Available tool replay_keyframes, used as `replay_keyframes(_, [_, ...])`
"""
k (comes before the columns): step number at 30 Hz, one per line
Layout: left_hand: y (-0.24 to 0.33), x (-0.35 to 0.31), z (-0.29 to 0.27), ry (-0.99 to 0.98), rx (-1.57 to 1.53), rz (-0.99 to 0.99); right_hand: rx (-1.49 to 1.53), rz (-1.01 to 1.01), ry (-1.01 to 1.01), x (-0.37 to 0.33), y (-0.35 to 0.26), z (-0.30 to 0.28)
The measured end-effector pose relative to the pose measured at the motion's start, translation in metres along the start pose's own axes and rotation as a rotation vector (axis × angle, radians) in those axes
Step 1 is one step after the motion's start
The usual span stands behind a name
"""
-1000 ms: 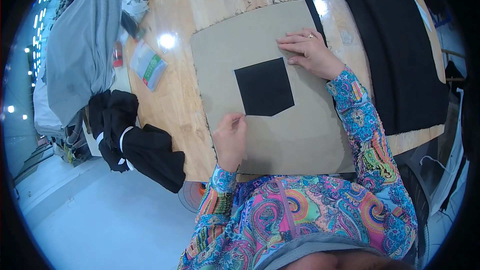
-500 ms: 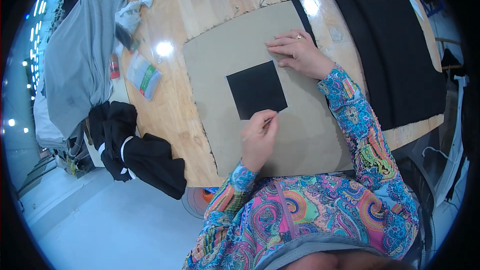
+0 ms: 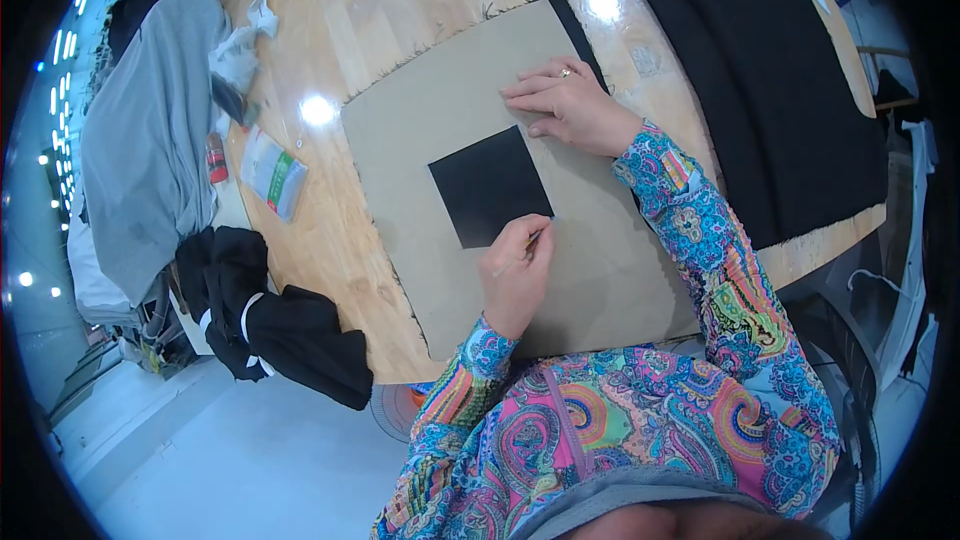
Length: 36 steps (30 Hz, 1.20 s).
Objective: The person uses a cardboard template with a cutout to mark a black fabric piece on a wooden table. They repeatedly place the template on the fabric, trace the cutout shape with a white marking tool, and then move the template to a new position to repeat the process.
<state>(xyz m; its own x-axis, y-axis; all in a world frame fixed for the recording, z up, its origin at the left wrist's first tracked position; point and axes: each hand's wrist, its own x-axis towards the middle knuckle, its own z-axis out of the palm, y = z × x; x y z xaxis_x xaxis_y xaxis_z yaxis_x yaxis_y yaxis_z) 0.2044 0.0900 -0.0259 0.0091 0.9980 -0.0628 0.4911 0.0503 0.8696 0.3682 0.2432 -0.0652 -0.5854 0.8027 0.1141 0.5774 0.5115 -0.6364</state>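
Observation:
A large beige panel [image 3: 620,270] lies on top of black cloth [image 3: 578,40], whose frayed edge shows along its far side. Near its middle is a black square [image 3: 490,185]; I cannot tell whether it is a patch or an opening. My left hand [image 3: 516,275] is closed in a pinch round a thin pencil-like tool [image 3: 533,240], at the near right corner of the square. My fingers hide the tool's tip. Spread flat on the panel beyond the square's right side, my right hand [image 3: 575,108] presses down with its fingers stretched out.
Folded black fabric [image 3: 770,90] lies at the right of the wooden table [image 3: 310,230]. At the left are a clear plastic packet [image 3: 274,175], a small red item [image 3: 217,160], grey cloth [image 3: 150,140] and a black bundle tied with white strips [image 3: 310,335].
The whole view has shifted a little. My left hand has slid rightward along the square's near edge to its corner. My right hand stays put on the panel.

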Motion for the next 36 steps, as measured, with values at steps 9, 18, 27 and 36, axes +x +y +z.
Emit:
replay_keyframes(9, [-0.002, -0.013, -0.023, 0.047, 0.079, -0.078, 0.004, 0.02, -0.007, 0.0, 0.002, 0.001])
replay_keyframes(18, [-0.014, -0.023, -0.038, 0.089, 0.123, -0.092, 0.028, 0.024, -0.012, 0.002, 0.0, 0.003])
replay_keyframes(27, [-0.024, -0.033, -0.046, 0.216, -0.1, -0.172, -0.068, -0.093, 0.061, 0.001, 0.012, 0.013])
replay_keyframes(36, [-0.092, -0.066, -0.101, 0.628, -0.256, -0.147, -0.05, 0.176, 0.666, -0.064, 0.038, -0.132])
